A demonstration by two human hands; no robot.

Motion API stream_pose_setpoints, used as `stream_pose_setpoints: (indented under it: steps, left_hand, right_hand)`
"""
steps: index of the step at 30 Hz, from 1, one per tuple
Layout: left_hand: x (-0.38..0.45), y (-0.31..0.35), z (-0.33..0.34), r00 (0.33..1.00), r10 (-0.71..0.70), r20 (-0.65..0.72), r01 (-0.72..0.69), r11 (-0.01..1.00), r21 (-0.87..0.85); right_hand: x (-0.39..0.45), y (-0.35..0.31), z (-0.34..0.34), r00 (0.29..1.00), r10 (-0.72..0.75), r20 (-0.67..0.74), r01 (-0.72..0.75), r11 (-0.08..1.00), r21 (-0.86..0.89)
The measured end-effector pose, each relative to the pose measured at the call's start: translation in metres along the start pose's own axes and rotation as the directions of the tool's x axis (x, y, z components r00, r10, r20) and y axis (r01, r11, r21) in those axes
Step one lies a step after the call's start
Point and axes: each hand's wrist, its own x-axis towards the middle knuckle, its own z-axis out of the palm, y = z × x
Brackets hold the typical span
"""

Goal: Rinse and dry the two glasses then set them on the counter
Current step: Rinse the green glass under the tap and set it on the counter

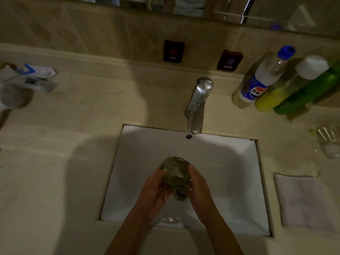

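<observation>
A clear glass (175, 172) is held upright over the white sink basin (230, 162), above the drain. My left hand (156, 190) grips its left side and my right hand (199, 188) grips its right side. The glass's mouth faces up toward me. A second clear glass (329, 141) stands on the counter at the far right edge. A folded white towel (303, 201) lies on the counter right of the basin. The chrome faucet (197, 105) stands behind the basin; no water stream is visible.
Several bottles (279, 83) lean against the wall at the back right. Hot and cold signs (173, 51) hang on the tiled wall. Small toiletry boxes (35, 78) and a round object (15, 95) sit on the beige counter (55, 181) at the far left.
</observation>
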Motion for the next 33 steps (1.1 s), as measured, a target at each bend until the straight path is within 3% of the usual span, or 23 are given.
stream_pose_setpoints:
  steps: [4,7,13,17,21,22,24,26,29,33]
  left_hand:
    - [-0.007,0.001,-0.001,0.998,0.016,0.066,-0.024,0.992,0.124]
    - [-0.005,0.007,0.001,0.998,0.046,0.047,-0.051,0.993,0.104]
    - [-0.01,0.002,-0.004,0.999,0.006,0.046,-0.013,0.987,0.159]
    - [-0.011,0.007,0.001,0.999,0.039,0.023,-0.041,0.995,0.09]
    - [-0.012,0.004,0.004,0.999,0.037,0.022,-0.039,0.991,0.126]
    - [-0.011,0.003,0.005,0.999,0.043,0.014,-0.045,0.992,0.121]
    - [-0.011,0.005,0.006,0.998,0.056,-0.015,-0.055,0.994,0.097]
    - [-0.013,0.009,0.007,0.998,0.055,-0.008,-0.054,0.992,0.112]
    - [-0.015,0.01,0.006,0.999,0.041,0.012,-0.042,0.987,0.153]
    - [-0.019,0.001,0.015,0.999,0.009,0.043,-0.017,0.981,0.191]
  right_hand:
    - [0.002,0.002,-0.001,0.999,0.025,-0.044,-0.024,0.999,0.032]
    - [0.005,0.005,0.011,0.994,0.054,-0.099,-0.046,0.995,0.085]
    - [0.009,0.018,-0.001,0.996,0.069,-0.058,-0.066,0.996,0.062]
    - [0.016,0.021,0.006,0.995,0.084,-0.057,-0.077,0.991,0.11]
    - [0.019,0.023,0.001,0.993,0.116,-0.012,-0.116,0.993,0.022]
    - [0.016,0.03,-0.007,0.993,0.075,0.088,-0.078,0.996,0.03]
    - [0.012,0.033,-0.009,0.989,0.025,0.146,-0.036,0.996,0.077]
    - [0.012,0.029,-0.007,0.99,-0.038,0.138,0.035,0.999,0.02]
    - [0.008,0.032,-0.019,0.946,-0.196,0.26,0.228,0.969,-0.099]
    - [0.009,0.038,-0.021,0.944,-0.273,0.183,0.299,0.945,-0.132]
